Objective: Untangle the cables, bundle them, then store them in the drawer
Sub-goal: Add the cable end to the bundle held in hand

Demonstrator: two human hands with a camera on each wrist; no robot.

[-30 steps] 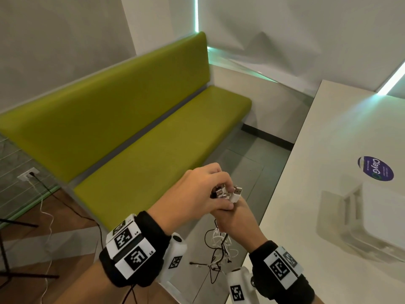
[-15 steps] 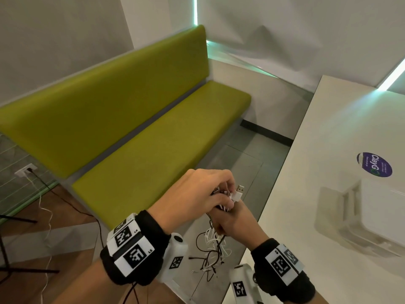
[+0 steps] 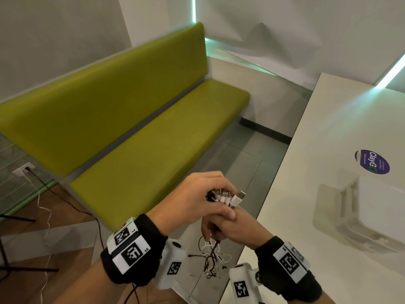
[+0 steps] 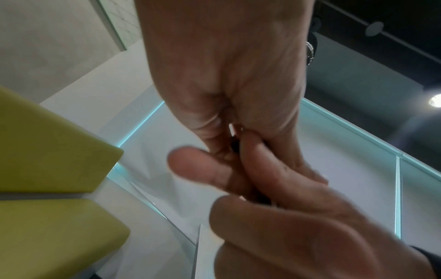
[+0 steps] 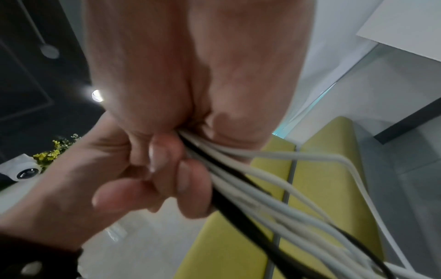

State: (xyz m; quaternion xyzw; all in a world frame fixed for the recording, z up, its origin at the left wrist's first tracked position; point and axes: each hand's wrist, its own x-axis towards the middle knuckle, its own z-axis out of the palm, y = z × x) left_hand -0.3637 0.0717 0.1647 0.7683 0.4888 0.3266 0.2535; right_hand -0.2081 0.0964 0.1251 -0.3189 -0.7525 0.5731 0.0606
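Note:
Several white and black cables (image 3: 212, 258) hang in a tangle below my hands, over the floor beside the table. My left hand (image 3: 221, 207) grips their plug ends (image 3: 225, 197), and a white USB plug (image 3: 238, 195) sticks out to the right. Just under it, my right hand (image 3: 215, 232) is curled round the cable strands (image 5: 262, 188). In the left wrist view the left hand (image 4: 226, 132) meets the right hand's fingers (image 4: 274, 188), and the cables are almost hidden. A white drawer unit (image 3: 383, 207) stands on the white table (image 3: 317, 150) to the right.
A green bench (image 3: 153, 150) runs along the wall on the left. A wall socket (image 3: 24, 171) with black and white leads trailing over the floor lies far left. A round purple sticker (image 3: 372, 162) is on the table. The table's edge runs close to my right wrist.
Both hands stay together on the cables. The left fingers have shifted over the plug ends, which now lie side by side, and the USB plug points further right.

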